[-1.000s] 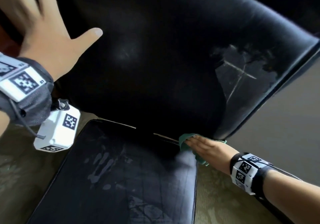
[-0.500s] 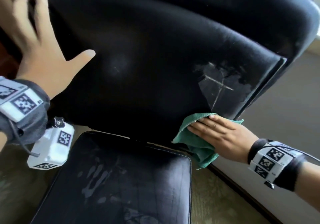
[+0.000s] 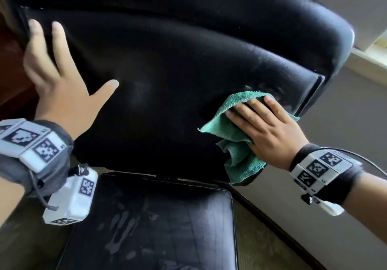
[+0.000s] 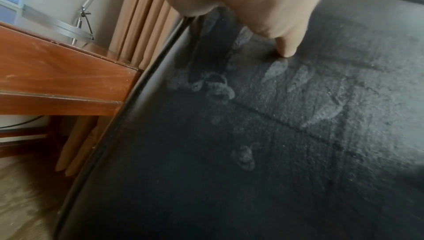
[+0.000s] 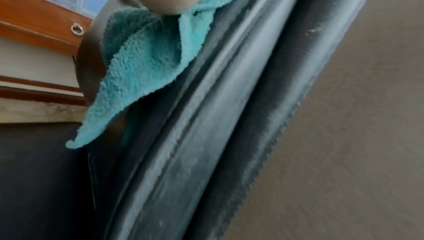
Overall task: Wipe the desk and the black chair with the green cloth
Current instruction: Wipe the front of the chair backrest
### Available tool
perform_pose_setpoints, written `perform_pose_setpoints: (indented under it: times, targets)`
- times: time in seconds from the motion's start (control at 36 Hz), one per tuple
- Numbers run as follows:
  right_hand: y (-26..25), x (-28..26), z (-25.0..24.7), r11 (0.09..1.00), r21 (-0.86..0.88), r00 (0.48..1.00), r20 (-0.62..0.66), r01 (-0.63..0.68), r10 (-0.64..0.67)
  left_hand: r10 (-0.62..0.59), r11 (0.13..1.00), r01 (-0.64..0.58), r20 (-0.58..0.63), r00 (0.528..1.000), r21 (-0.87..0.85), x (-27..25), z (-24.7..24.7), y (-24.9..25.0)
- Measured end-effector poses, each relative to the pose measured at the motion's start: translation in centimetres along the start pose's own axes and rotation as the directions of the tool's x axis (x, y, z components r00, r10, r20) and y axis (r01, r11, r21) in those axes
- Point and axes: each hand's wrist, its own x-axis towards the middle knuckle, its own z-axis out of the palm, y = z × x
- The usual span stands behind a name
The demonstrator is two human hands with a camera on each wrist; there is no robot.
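The black chair fills the head view, its backrest [image 3: 178, 77] upright above the seat cushion [image 3: 159, 228]. My right hand [image 3: 266, 127] lies flat with straight fingers on the green cloth [image 3: 234, 142], pressing it against the right part of the backrest near the side seam. The cloth's loose corner [image 5: 137, 73] hangs down beside the chair's edge [image 5: 229, 117]. My left hand [image 3: 56, 75] is spread flat against the left part of the backrest; its thumb [image 4: 286, 44] touches the dusty leather [image 4: 298, 117]. The brown wooden desk [image 4: 57, 73] stands just behind the chair's left edge.
Smudged dust marks cover the seat cushion and parts of the backrest. A metal lamp arm [image 4: 84, 12] and beige curtains [image 4: 142, 23] stand behind the desk. A desk drawer with a ring pull [image 5: 76, 29] shows in the right wrist view. Carpet [image 3: 345, 123] lies right of the chair.
My right hand has slid the green cloth up the backrest from the seat gap over the scratched dusty patch. My left hand has stayed flat on the backrest's left side.
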Motion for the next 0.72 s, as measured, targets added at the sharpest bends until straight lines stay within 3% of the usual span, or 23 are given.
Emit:
perform_pose_setpoints:
  times: [0.22, 0.42, 0.58, 0.72]
  targets:
    - [-1.9, 5.5, 0.4, 0.993, -0.012, 0.989, -0.094, -0.119, 0.118, -0.011, 1.000, 0.011, -0.016, 1.000, 0.003, 0.1, 0.3, -0.9]
    - [-4.3, 10.8, -0.5, 0.966, 0.092, 0.950, -0.181, -0.240, 0.253, -0.011, 0.999, 0.011, -0.019, 1.000, -0.037, 0.1, 0.3, -1.0]
    - [-3.1, 9.6, -0.8, 0.972, 0.054, 0.961, -0.151, -0.228, 0.233, 0.017, 0.999, -0.018, -0.035, 0.999, -0.034, -0.1, 0.4, -0.9]
    - [-2.1, 7.4, -1.1, 0.948, 0.075, 0.930, -0.185, -0.309, 0.318, 0.048, 0.998, -0.049, -0.019, 0.999, -0.034, 0.2, 0.6, -0.6]
